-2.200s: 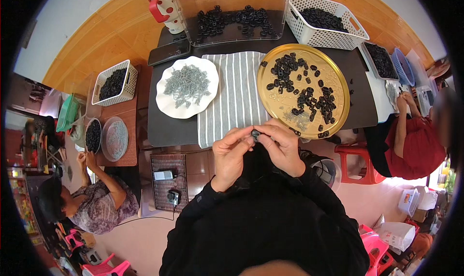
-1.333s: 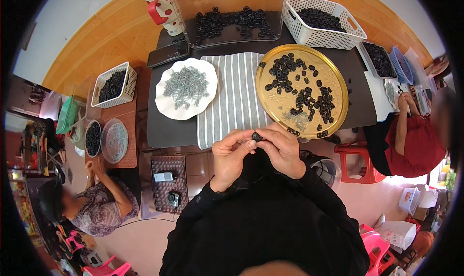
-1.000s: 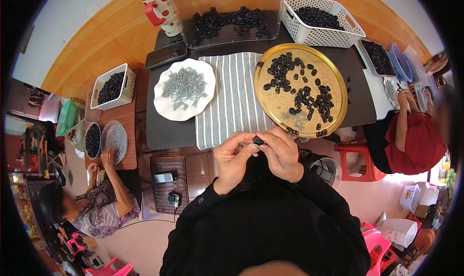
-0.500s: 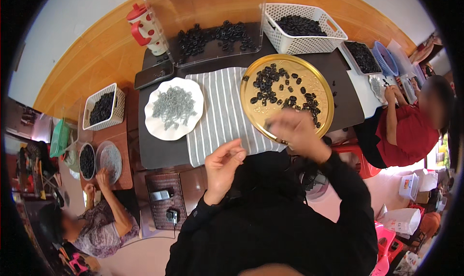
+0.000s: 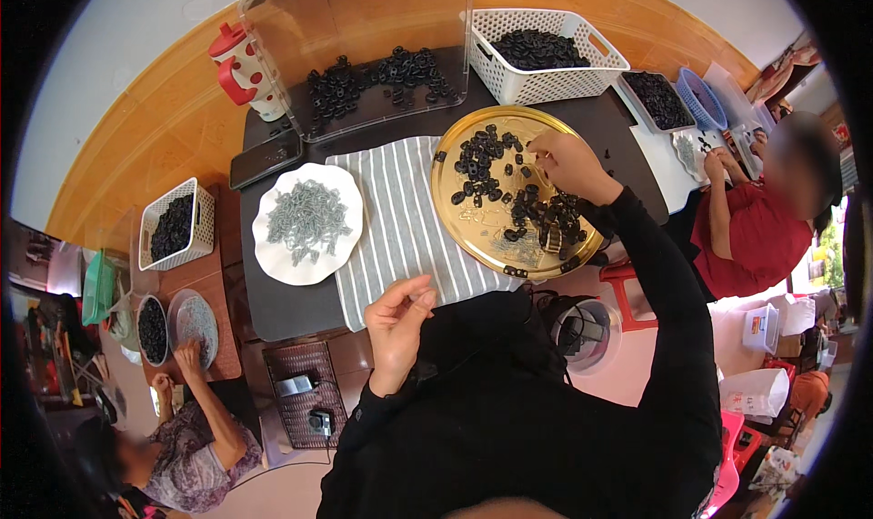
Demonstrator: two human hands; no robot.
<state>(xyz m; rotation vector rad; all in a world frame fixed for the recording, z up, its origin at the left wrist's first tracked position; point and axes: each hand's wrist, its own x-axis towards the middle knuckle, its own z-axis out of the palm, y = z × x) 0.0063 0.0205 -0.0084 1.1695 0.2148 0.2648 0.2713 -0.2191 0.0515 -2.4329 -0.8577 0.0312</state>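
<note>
My right hand is over the right part of a round gold tray, its fingers curled together and pointing left. Small black plastic pieces lie scattered on the tray beside its fingertips; whether one is pinched there I cannot make out. In front of me, above the near edge of a grey-and-white striped cloth, is my left hand. Its thumb and forefinger are pressed together, and what they hold, if anything, is too small to name. Left of the cloth, a white wavy-rimmed plate holds a heap of small grey metal hooks or clips.
A clear plastic bin with black pieces stands behind the cloth, next to a phone and a red-lidded spotted tumbler. A white basket of black pieces is at the back right. Two people work at either side.
My right hand has moved from the tray's near edge up to its far right part. My left hand stays pinched in front of me. The whole view has shifted slightly.
</note>
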